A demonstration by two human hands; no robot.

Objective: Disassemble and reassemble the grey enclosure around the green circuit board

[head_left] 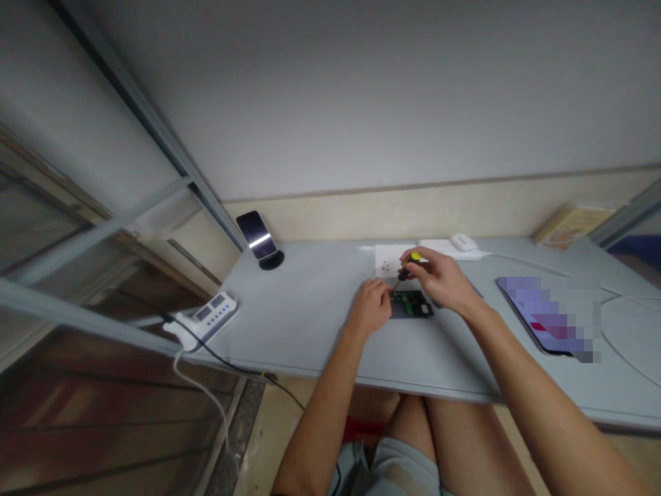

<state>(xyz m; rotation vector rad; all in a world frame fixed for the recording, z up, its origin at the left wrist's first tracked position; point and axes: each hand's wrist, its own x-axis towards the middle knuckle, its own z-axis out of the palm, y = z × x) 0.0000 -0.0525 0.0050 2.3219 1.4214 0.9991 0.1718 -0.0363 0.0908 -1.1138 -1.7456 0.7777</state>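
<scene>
A flat black device with a green circuit board (412,303) lies on the grey table. My left hand (372,307) grips its left end, fingers bent and closed over the edge. Held in the closed fingers of my right hand (445,279) is a small yellow-and-black screwdriver (405,273), tilted, its shaft pointing down to the board's upper left part. Whether the tip sits in a screw is too small to tell. Just behind the device is a white sheet (386,260) with several small dark bits on it, partly covered by my right hand.
A phone on a stand (258,238) is at the back left, and a white power strip (206,320) at the left edge. Right of my hands lies a tablet (542,317). A white case (463,242), a white cable (542,263) and a box (571,224) are along the back.
</scene>
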